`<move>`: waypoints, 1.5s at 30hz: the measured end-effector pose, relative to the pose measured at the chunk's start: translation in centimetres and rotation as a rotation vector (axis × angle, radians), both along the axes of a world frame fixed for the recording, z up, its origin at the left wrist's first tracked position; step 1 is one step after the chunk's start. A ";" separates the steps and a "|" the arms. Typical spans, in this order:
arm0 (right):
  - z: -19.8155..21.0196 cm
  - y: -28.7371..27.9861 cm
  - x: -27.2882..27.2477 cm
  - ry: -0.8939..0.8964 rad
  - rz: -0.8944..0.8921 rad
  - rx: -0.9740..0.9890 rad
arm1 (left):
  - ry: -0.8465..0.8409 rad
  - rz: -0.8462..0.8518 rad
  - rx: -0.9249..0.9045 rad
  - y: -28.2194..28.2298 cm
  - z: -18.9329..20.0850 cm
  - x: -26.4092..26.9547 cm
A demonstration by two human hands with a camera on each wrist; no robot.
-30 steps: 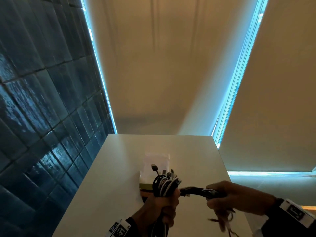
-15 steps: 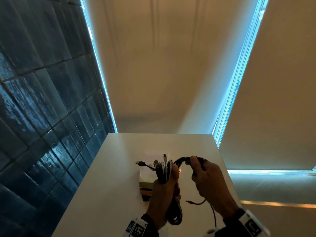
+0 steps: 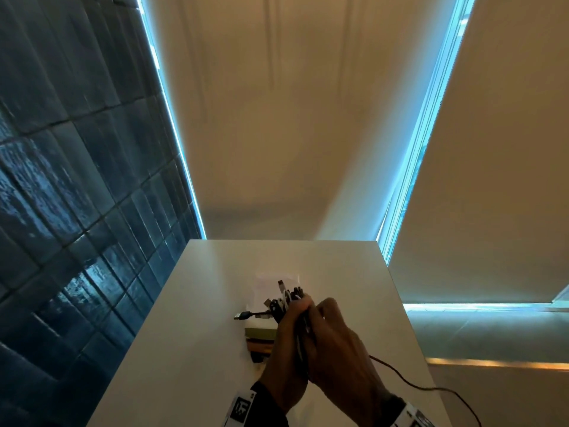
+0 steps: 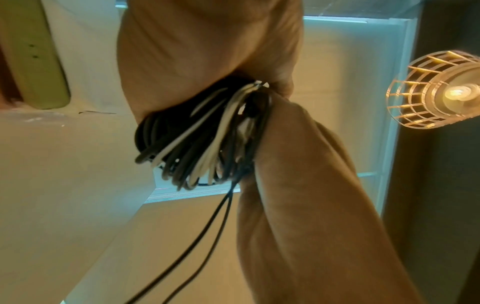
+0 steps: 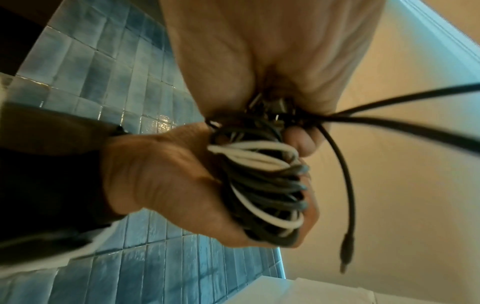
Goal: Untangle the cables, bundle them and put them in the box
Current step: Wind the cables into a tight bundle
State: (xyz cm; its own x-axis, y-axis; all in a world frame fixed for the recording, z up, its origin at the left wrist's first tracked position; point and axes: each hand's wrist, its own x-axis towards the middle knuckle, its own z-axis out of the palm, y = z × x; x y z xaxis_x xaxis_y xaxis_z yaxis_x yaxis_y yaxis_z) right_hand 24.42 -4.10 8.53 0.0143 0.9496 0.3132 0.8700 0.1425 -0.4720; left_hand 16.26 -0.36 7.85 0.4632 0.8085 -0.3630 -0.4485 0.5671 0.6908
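The left hand (image 3: 284,343) grips the bundle of cables (image 3: 284,300) upright, plugs above the fist, the right hand (image 3: 335,343) pinches a loose black cable (image 3: 409,385) beside it, and the box (image 3: 261,331) sits just beyond the grip.

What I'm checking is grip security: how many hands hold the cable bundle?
2. The left hand grips the cable bundle from the left; the right hand closes over it from the right.

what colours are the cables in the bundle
Black, grey and white, in the cable bundle; clearest in the right wrist view.
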 end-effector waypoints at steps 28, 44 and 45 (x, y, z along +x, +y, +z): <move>-1.9 -2.9 0.7 1.124 0.006 -0.245 | -0.082 0.228 0.238 6.0 2.7 -1.5; 1.2 0.3 5.6 1.103 0.373 -0.616 | -0.215 -0.035 0.390 5.6 4.6 -0.8; 1.3 0.2 4.8 1.110 0.425 -0.703 | -0.208 -0.048 0.402 5.6 4.5 -0.8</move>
